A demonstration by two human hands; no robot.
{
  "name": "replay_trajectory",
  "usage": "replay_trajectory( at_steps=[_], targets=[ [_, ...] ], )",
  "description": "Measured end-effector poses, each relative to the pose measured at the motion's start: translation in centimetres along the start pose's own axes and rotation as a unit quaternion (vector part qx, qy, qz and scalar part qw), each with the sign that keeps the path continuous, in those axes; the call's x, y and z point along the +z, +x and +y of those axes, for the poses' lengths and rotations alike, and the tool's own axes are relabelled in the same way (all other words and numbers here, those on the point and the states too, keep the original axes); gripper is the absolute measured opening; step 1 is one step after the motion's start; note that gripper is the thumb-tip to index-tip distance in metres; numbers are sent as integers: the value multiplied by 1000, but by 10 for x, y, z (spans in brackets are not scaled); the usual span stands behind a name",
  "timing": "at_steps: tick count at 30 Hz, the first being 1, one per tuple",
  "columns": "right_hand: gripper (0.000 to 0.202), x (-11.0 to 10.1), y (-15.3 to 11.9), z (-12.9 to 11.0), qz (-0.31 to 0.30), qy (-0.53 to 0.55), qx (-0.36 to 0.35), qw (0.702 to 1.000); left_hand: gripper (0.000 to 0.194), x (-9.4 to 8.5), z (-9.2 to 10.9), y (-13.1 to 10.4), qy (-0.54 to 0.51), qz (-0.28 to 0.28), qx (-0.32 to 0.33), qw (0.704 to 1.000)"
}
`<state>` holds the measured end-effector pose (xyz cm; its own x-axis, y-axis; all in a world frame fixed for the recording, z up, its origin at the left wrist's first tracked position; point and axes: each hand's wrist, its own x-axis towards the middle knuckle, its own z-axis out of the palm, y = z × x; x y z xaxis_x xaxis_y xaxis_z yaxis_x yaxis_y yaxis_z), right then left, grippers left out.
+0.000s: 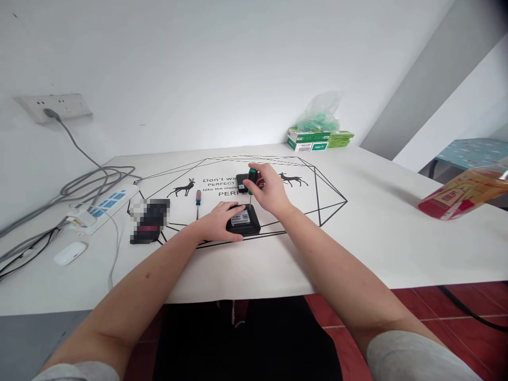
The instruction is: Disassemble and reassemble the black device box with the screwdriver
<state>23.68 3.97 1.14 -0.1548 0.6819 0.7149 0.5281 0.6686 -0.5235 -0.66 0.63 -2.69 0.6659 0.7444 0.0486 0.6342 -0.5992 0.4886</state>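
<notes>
- The left hand is partly open, thumb and fingers spread around the left side of a black box, which it grips against the surface.
- The right hand is closed, its thumb and fingers pinching the handle of a green-handled screwdriver; the tool stands nearly upright.
- The black box lies flat in front of the person, near the front edge of the surface, with a pale printed label facing up; the screwdriver's shaft comes down at its far right part (whether the tip sits in a screw is too small to tell).
- Just beyond it, partly hidden by the right hand, is a smaller dark item, lying over the printed lettering.
- Left of the hands, a second screwdriver with a reddish and blue handle lies with its shaft toward the person.
- Farther left are a pixelated dark object, a white power strip with cables, and a small white rounded object.
- Against the wall stand green and white boxes under a clear plastic bag; a red and yellow packet rests at the right.
</notes>
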Motion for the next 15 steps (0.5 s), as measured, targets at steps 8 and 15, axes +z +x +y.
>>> replay_trajectory(
  at_steps=[8, 15],
  targets=[
    [35, 3, -1, -4, 26, 29, -7, 999, 103, -2, 2, -1, 3, 3, -1, 1000],
    [22, 0, 1, -8, 69, 66, 25, 995, 104, -5, 8, -1, 10, -15, -13, 1000]
  ],
)
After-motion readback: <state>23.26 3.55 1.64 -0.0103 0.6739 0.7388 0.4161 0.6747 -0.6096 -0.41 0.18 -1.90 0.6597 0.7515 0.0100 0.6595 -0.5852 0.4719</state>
